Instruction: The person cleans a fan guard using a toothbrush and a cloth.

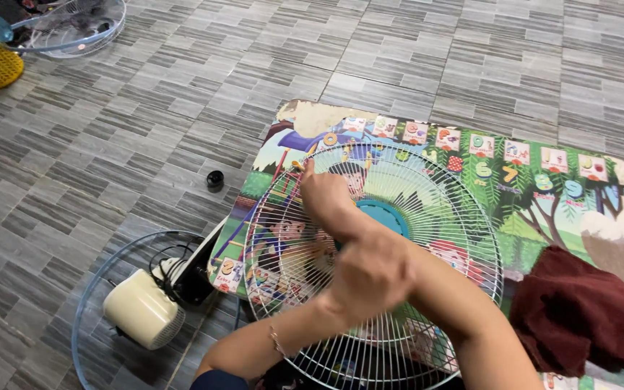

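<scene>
Head view, looking straight down: a round white wire fan guard (373,263) lies flat on a colourful cartoon play mat (536,180), and everything is placed from that guard. The arms cross over it. The right hand (324,196) reaches across to the guard's upper left, fingers curled down onto the wires near the rim, thumb tip poking up; it seems to press or pinch the wires, though the grip itself is hidden. The left hand (370,274) sits lower, just below the teal centre cap (384,214), closed into a loose fist on the grille, blurred, so what it clasps cannot be told. A thin bracelet (277,339) shows on that wrist. Right of the guard, a dark red cloth (586,318) is bunched on the mat. Left of it, off the mat on the grey tiled floor (146,108), the cream fan motor (142,309) rests inside a second guard ring (84,303). Up-left, a small black cap (215,179) sits alone on the tiles
</scene>
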